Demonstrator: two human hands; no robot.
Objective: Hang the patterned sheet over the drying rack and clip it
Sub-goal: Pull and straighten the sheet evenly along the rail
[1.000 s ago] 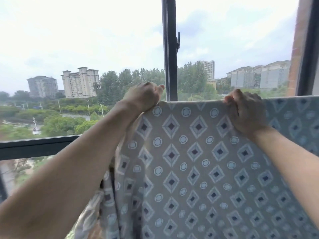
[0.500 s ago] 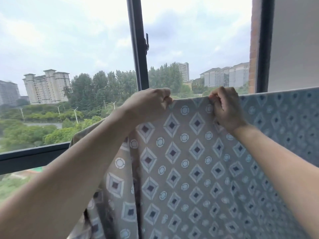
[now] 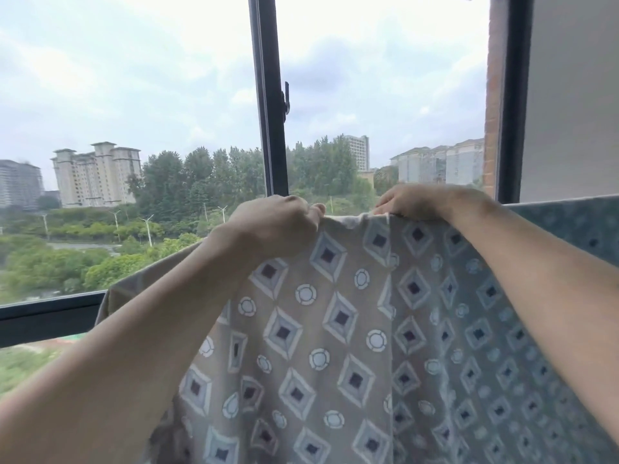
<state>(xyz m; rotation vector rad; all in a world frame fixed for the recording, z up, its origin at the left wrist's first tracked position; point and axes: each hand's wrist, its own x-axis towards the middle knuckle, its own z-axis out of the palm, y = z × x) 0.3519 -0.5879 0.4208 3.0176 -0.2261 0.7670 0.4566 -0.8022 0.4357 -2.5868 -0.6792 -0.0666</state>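
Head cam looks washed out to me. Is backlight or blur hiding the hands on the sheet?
Head view: bright overcast sky blows out the top, yet the left hand and right hand read clearly on the patterned sheet; the sheet's far right looks soft and shaded; wide-angle bend shows at the window frame.

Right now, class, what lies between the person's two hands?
In the head view, only the patterned sheet's top edge spans between the left hand and right hand.

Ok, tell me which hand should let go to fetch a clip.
Probably the right hand: it lies over the patterned sheet where it already hangs level. The left hand grips the drooping end, which would likely slip.
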